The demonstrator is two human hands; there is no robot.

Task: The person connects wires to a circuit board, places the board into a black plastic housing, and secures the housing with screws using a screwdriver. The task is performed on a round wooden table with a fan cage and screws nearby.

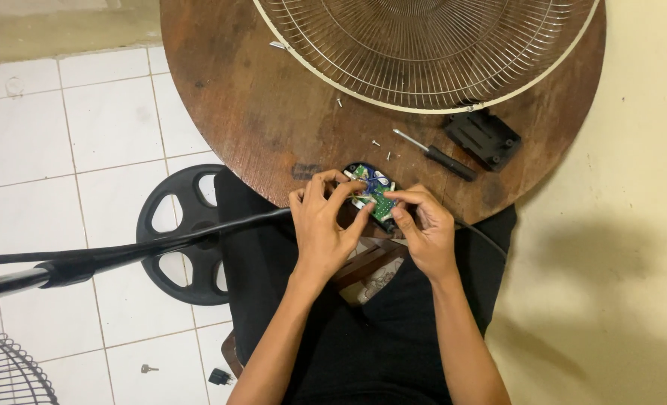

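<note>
My left hand and my right hand both grip a small black housing with a green circuit board and blue and white wires inside. I hold it at the near edge of a round brown wooden table. The fingertips of both hands pinch the board from either side. A black cable runs from the housing leftward across my lap.
A wire fan grille lies on the table's far side. A black-handled screwdriver, a black plastic cover and loose screws lie nearby. A fan pole and round black base stand on the white tiles at left.
</note>
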